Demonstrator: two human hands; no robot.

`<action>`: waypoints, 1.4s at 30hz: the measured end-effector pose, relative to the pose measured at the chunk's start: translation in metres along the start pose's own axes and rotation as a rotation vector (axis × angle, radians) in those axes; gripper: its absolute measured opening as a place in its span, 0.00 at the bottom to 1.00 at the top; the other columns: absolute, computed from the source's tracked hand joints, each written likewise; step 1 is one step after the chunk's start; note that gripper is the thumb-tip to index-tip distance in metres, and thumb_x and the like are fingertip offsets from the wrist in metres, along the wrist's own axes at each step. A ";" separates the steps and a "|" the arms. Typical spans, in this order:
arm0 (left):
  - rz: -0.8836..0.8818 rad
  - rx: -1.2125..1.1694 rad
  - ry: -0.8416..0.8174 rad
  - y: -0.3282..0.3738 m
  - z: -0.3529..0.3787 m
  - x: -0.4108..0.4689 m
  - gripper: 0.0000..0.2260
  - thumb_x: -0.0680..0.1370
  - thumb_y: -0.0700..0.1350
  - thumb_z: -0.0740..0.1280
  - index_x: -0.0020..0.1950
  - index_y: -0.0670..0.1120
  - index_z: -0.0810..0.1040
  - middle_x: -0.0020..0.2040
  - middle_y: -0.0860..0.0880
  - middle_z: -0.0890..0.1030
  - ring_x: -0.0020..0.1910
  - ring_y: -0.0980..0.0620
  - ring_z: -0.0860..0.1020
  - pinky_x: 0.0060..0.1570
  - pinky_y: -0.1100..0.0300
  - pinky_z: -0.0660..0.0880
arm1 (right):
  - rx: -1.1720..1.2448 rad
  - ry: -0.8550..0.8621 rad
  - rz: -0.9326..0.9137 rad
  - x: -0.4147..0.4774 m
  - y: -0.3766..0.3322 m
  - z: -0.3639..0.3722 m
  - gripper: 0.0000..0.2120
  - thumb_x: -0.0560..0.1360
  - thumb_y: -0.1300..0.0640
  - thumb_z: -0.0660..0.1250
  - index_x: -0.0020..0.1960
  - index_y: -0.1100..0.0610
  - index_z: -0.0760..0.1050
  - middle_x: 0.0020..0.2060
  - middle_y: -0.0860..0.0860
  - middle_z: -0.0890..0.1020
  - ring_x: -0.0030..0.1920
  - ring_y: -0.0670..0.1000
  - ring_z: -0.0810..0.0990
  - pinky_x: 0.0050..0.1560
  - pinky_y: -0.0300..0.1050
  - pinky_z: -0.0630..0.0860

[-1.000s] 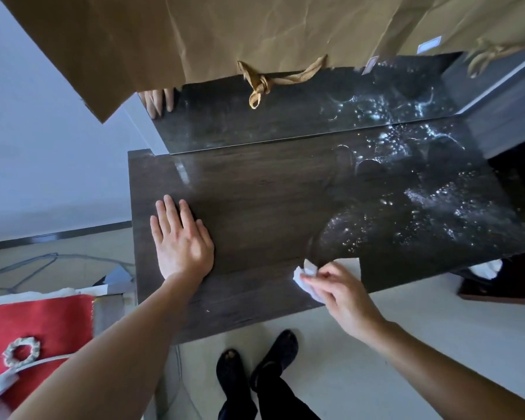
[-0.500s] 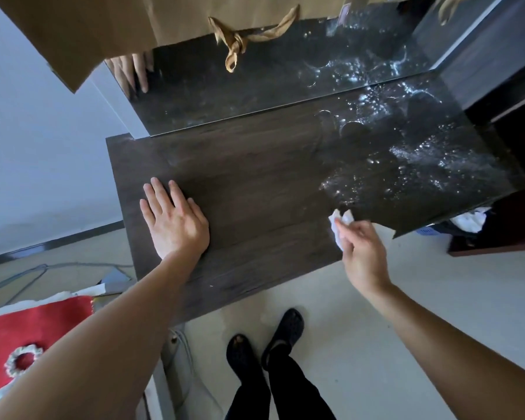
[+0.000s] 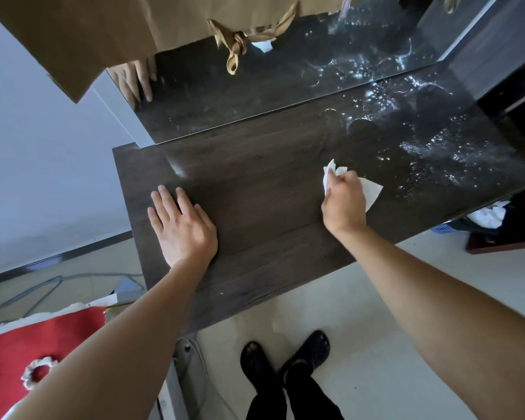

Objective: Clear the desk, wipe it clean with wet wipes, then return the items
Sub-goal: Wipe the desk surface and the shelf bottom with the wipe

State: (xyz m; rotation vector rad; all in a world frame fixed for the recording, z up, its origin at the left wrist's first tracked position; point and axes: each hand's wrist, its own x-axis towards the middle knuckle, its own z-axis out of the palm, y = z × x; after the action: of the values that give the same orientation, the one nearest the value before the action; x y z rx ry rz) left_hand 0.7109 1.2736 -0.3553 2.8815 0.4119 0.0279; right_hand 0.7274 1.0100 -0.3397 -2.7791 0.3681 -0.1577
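Left hand (image 3: 182, 228) flat on the near-left part of the counter (image 3: 255, 192), palm down, fingers straight and a little spread, holding nothing. Right hand (image 3: 344, 201) off to the right and slightly farther in, fingers curled round one white wet wipe (image 3: 372, 190) and pressing it to the dark wood. Crumpled end of the wipe poking out above the knuckles, flat corner fanned out to the right.

Nearer than both, down on the pale floor between the forearms: two black slippers (image 3: 311, 348), side by side. On the floor to the left, one red mat (image 3: 58, 344) with one white ring (image 3: 38, 374) lying on it. Thin grey cables (image 3: 28, 294) just beyond, exact count unclear. On the right, tucked under the counter's edge, one container (image 3: 443, 230), blue side showing, mostly hidden. Crumpled white paper (image 3: 488, 215) at its top.

Farther across the counter, far-right part speckled with bright droplets (image 3: 437, 147) and a couple of ring marks, too many specks to count.

Along the back edge, one upright mirror (image 3: 255, 95), touching the counter, carrying a reflection (image 3: 137, 77) of fingertips and of the wet patch.

Topmost in view, one brown paper bag (image 3: 103, 31) covering the mirror's upper part, one knotted tan ribbon handle (image 3: 234, 47) dangling below it. Contents of the bag not visible.
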 end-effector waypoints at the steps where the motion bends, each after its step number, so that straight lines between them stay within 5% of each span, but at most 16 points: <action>1: -0.001 0.000 -0.004 0.001 -0.001 0.000 0.22 0.81 0.47 0.51 0.74 0.40 0.59 0.76 0.38 0.54 0.76 0.40 0.49 0.74 0.45 0.46 | 0.028 -0.025 -0.028 -0.013 -0.016 0.003 0.24 0.73 0.68 0.61 0.69 0.60 0.68 0.50 0.61 0.73 0.50 0.60 0.74 0.47 0.51 0.71; 5: 0.022 -0.016 -0.033 -0.001 -0.004 0.001 0.23 0.81 0.48 0.49 0.75 0.42 0.58 0.77 0.40 0.52 0.76 0.42 0.47 0.75 0.47 0.44 | 0.224 -0.245 -0.458 -0.125 -0.066 0.011 0.22 0.74 0.66 0.62 0.67 0.53 0.71 0.40 0.53 0.71 0.38 0.51 0.69 0.36 0.47 0.67; 9: 0.218 -0.030 -0.057 -0.023 -0.010 0.008 0.23 0.82 0.50 0.51 0.75 0.42 0.60 0.77 0.41 0.54 0.77 0.43 0.49 0.75 0.49 0.46 | 0.289 -0.474 -0.720 -0.178 -0.050 -0.001 0.22 0.72 0.66 0.63 0.63 0.49 0.74 0.41 0.48 0.70 0.41 0.47 0.67 0.40 0.37 0.61; 13: 0.322 -0.062 -0.045 -0.038 -0.012 0.014 0.21 0.82 0.49 0.53 0.74 0.43 0.63 0.76 0.41 0.58 0.76 0.43 0.52 0.75 0.49 0.49 | 0.292 -0.367 -0.560 -0.165 -0.076 0.012 0.22 0.71 0.65 0.57 0.60 0.50 0.75 0.40 0.49 0.70 0.39 0.50 0.69 0.33 0.44 0.69; 19: 0.341 -0.079 -0.057 -0.041 -0.013 0.014 0.21 0.82 0.48 0.52 0.74 0.43 0.64 0.76 0.40 0.58 0.76 0.42 0.52 0.75 0.48 0.49 | 0.334 -0.346 -0.752 -0.176 -0.072 0.016 0.18 0.73 0.65 0.62 0.58 0.49 0.78 0.40 0.49 0.72 0.41 0.51 0.71 0.41 0.45 0.69; 27: 0.214 -0.011 -0.101 -0.013 -0.012 0.002 0.22 0.81 0.44 0.51 0.76 0.41 0.56 0.77 0.38 0.51 0.76 0.39 0.46 0.75 0.46 0.45 | 0.186 0.037 -0.125 -0.091 0.042 -0.020 0.21 0.71 0.73 0.66 0.61 0.58 0.78 0.36 0.57 0.73 0.38 0.58 0.73 0.35 0.53 0.76; 33: 0.254 -0.084 -0.137 0.062 -0.004 -0.036 0.22 0.80 0.43 0.55 0.74 0.43 0.61 0.77 0.39 0.53 0.76 0.40 0.48 0.75 0.48 0.46 | 0.211 -0.124 -0.425 -0.110 0.046 -0.022 0.25 0.71 0.72 0.66 0.63 0.53 0.75 0.37 0.52 0.70 0.38 0.53 0.70 0.36 0.46 0.69; 38: 0.166 -0.119 -0.145 0.118 0.015 -0.058 0.22 0.80 0.47 0.55 0.74 0.45 0.61 0.77 0.41 0.53 0.76 0.41 0.48 0.74 0.47 0.44 | 0.039 -0.024 0.081 -0.025 0.116 -0.051 0.23 0.72 0.71 0.62 0.65 0.58 0.74 0.46 0.62 0.74 0.46 0.63 0.74 0.45 0.51 0.73; 40: 0.120 -0.096 -0.129 0.127 0.022 -0.061 0.22 0.81 0.47 0.54 0.75 0.45 0.61 0.77 0.41 0.53 0.76 0.41 0.48 0.74 0.46 0.44 | 0.022 -0.037 0.010 -0.026 0.095 -0.041 0.23 0.72 0.69 0.64 0.66 0.57 0.73 0.43 0.60 0.73 0.44 0.61 0.74 0.41 0.51 0.72; 42: 0.112 -0.055 -0.113 0.129 0.027 -0.061 0.22 0.81 0.48 0.52 0.74 0.45 0.61 0.77 0.40 0.54 0.76 0.41 0.49 0.74 0.45 0.46 | 0.059 -0.203 -0.257 -0.050 0.066 -0.039 0.09 0.76 0.56 0.66 0.56 0.53 0.77 0.39 0.51 0.72 0.41 0.51 0.73 0.38 0.45 0.68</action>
State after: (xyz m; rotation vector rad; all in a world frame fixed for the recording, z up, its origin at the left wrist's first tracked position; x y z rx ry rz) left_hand 0.6889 1.1297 -0.3508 2.8315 0.2257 -0.1033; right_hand 0.6579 0.9516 -0.3283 -2.7410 -0.0447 0.0533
